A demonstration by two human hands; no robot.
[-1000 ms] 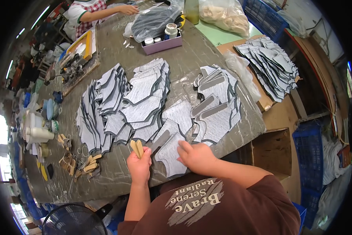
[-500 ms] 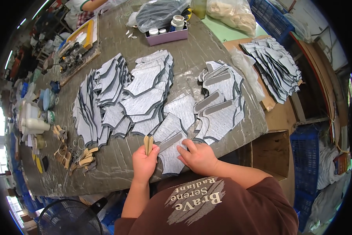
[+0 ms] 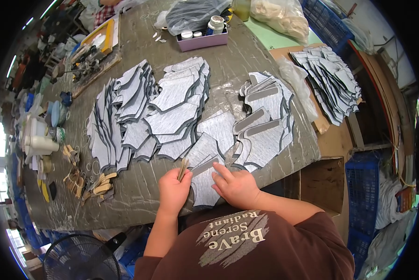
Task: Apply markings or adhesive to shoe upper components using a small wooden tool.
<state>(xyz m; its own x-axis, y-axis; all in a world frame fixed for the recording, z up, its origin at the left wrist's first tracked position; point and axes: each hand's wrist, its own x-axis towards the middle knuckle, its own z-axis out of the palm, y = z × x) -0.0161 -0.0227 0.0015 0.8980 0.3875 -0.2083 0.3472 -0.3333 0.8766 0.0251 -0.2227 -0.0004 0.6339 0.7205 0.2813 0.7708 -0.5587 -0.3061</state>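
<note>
My left hand (image 3: pixel 173 189) is closed around a small bundle of tan strips (image 3: pixel 182 168), which stands up between thumb and fingers. Right of it, a light grey cut fabric piece (image 3: pixel 204 190) lies at the table's near edge with a dark grey strip (image 3: pixel 204 167) along its upper edge. My right hand (image 3: pixel 238 189) rests on this piece, fingers apart, one fingertip at the strip's right end. Just beyond lie more plain grey pieces (image 3: pixel 216 129). A pile of pieces with dark strips (image 3: pixel 265 135) is on the right.
Overlapping stacks of grey pieces (image 3: pixel 174 121) cover the table's middle and left. Tan strip bundles (image 3: pixel 104 184) lie near left. A purple box (image 3: pixel 202 43) with jars stands at the back. More pieces (image 3: pixel 328 81) sit on cardboard at right; a black fan (image 3: pixel 81 259) stands below.
The tan bundle in my left hand has turned, now showing its edges. My right fingers have stretched forward onto the strip's end. The view has shifted slightly.
</note>
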